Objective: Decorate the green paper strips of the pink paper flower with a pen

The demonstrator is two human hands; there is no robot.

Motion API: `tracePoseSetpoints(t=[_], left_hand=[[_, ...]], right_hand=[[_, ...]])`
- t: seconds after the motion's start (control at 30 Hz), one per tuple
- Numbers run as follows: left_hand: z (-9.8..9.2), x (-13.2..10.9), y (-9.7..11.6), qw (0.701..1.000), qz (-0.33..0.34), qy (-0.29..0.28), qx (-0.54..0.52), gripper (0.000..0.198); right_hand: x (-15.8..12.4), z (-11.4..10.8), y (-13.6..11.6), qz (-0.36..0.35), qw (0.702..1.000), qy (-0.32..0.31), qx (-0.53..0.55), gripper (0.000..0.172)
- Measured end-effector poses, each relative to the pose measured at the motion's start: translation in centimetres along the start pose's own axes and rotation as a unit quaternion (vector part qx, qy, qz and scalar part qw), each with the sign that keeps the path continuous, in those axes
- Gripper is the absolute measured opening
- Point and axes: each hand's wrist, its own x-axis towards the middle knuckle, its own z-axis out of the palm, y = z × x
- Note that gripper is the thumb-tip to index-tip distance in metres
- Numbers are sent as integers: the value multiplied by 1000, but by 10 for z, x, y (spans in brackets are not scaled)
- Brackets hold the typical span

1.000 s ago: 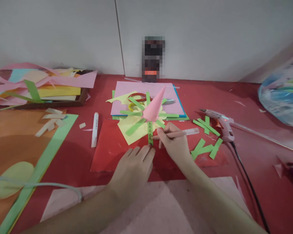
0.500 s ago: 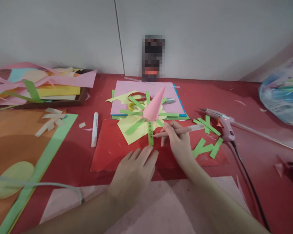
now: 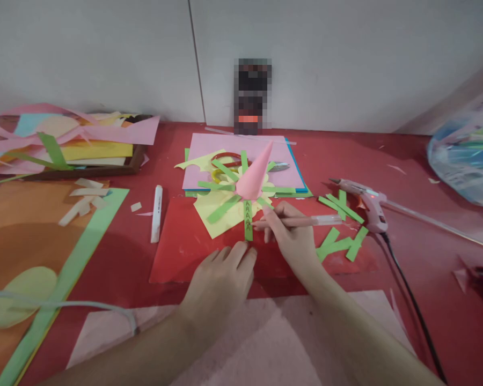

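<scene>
Bright green paper strip (image 3: 248,219) with a column of dark, A-shaped marks runs toward the person from the foot of a pink paper cone (image 3: 253,179), its near end over a glossy red board (image 3: 193,252). Other green strips spread out around the cone, over a pale yellow, scalloped paper piece (image 3: 268,201). In the person's right hand (image 3: 292,238), thumb and fingers are closed on a slim pen (image 3: 326,220) with a brownish-pink barrel and a translucent end; its tip is at the strip's right edge, though whether it touches cannot be told. On the red board, the left hand (image 3: 221,276) lies palm down, fingers loosely bent and slightly parted, with nothing visible in their hold; their tips are just beside the strip's near end. To the right, loose green paper strips (image 3: 334,246) lie near a pale pink glue gun (image 3: 364,201) with a black cord. To the left is a white, capped marker (image 3: 156,214).
</scene>
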Motion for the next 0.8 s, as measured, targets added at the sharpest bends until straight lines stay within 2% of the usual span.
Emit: tracePoseSetpoints(t=[0.07, 0.13, 0.23, 0.33, 0.47, 0.8], left_hand=[[0, 0, 0, 1000, 0, -14, -11, 26], [0, 0, 0, 1000, 5, -5, -19, 26], [1, 1, -1, 998, -14, 56, -24, 27], [3, 4, -3, 993, -60, 96, -26, 29], [5, 5, -4, 993, -89, 78, -31, 34], [7, 5, -4, 997, -47, 54, -41, 36]], right_hand=[[0, 0, -1, -11, 1000, 11, 1, 25], [0, 1, -2, -23, 1000, 12, -8, 21], [0, 2, -2, -29, 999, 7, -17, 21], [-1, 3, -1, -38, 999, 37, -10, 18], [-2, 3, -1, -51, 997, 41, -30, 13], [-2, 4, 1, -50, 994, 71, -65, 12]])
